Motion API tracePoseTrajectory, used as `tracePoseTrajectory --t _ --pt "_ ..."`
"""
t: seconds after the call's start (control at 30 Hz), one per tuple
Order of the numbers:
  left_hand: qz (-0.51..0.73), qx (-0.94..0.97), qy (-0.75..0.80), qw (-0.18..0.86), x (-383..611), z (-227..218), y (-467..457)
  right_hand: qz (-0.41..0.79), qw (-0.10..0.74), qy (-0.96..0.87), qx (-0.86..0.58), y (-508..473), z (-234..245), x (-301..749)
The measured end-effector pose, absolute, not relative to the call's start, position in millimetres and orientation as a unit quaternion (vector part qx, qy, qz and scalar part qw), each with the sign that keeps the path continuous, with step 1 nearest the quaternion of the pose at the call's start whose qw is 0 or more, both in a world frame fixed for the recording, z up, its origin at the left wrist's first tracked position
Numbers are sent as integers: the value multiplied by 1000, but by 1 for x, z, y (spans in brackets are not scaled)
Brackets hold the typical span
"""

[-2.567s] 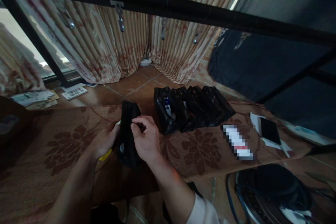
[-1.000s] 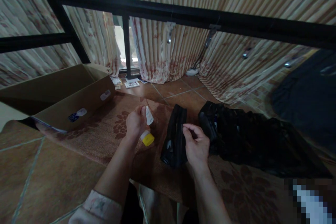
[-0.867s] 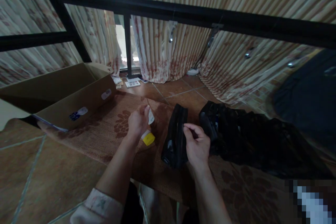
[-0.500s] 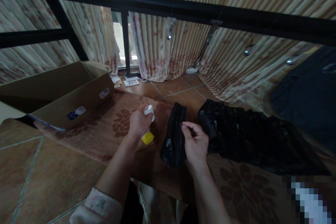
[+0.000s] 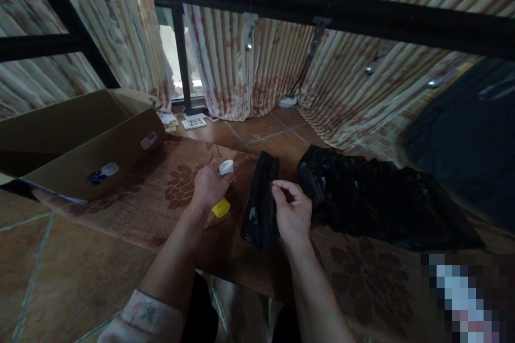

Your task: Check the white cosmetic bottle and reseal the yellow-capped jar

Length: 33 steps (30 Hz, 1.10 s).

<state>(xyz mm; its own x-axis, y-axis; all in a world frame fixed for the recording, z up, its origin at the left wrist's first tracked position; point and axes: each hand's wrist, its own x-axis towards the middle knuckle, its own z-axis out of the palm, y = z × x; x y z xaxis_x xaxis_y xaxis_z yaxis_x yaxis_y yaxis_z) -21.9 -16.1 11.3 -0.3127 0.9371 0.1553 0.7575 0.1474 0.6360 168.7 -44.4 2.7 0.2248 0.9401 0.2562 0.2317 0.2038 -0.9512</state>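
Pouch (image 5: 259,203) lies mid-frame, long axis near-vertical; right hand (image 5: 293,211), nearer, pinches its right edge; left hand (image 5: 210,186) grips a white item (image 5: 226,166).

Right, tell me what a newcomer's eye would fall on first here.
Likely the yellow piece, vivid and near the middle, just below the left hand, which holds a white piece. Next comes the black bag between the hands, its right edge pinched by the right hand, with more dark bags farther right. Then the open box at the far left.
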Motion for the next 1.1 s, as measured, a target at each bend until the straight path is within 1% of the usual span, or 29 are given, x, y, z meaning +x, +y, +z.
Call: tracePoseTrajectory --t 0.1,0.27,0.33,0.53,0.7,0.9,1.1 --pt "363 555 728 171 -22 8 -14 319 564 -535 -542 -43 1 168" --pt "514 477 633 328 -18 6 -8 316 565 -537 -541 -41 0 169" --pt "550 456 598 364 -17 8 -9 316 565 -536 -542 -41 0 169" --pt "598 423 538 417 -17 16 -16 319 562 -535 -544 -42 1 168" --pt "640 379 514 428 -17 19 -19 319 566 -534 -542 -43 2 168" --pt "712 282 466 444 -16 24 -16 319 566 -536 -538 -44 3 168" --pt "704 240 465 480 -19 24 -18 315 565 -543 -536 -45 5 168"
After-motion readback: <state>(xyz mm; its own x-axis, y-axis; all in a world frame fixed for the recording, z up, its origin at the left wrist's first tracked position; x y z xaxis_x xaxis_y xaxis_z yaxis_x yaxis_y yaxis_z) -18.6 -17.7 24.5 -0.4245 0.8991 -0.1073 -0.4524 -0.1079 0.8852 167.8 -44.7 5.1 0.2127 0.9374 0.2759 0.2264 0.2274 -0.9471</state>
